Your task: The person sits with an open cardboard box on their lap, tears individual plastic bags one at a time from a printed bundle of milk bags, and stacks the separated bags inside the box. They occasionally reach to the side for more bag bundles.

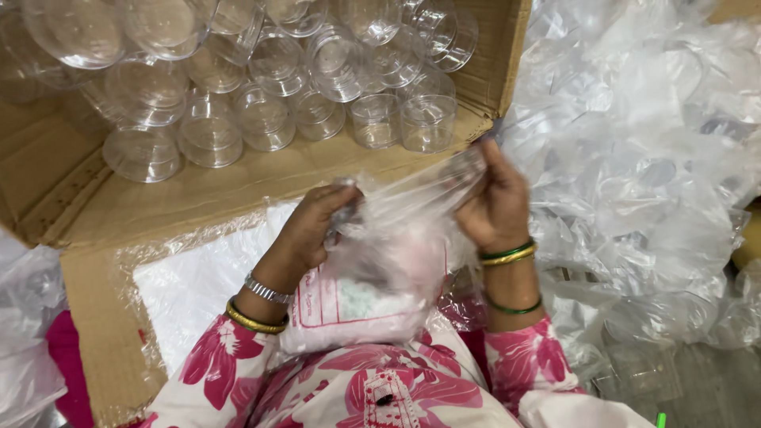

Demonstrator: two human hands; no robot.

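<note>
Both hands, left hand (313,226) and right hand (495,202), grip a thin clear plastic bag (396,238) stretched between them (contents blurred), many clear cups (261,87) already in the cardboard box (198,194), loose wrappers (634,158) piled beside.

A: Camera log. One view only, worn on the person's head, pitched steeply down and forward over the lap.

B: Landmark?

A: The cardboard box (261,170), lying open on its side. The lens faces into its mouth; the box fills the upper left, its lower flap running toward the camera.

B: Range?

A: Close. The left hand (313,226) and right hand (495,202) sit mid-frame, just nearer the camera than the box flap. The floral sleeves (372,388) are cut off by the bottom edge.

B: Right of the box?

A: A heap of clear plastic bags (642,174) runs to the frame edge.

B: Overlap?

A: None to record; single view.
</note>
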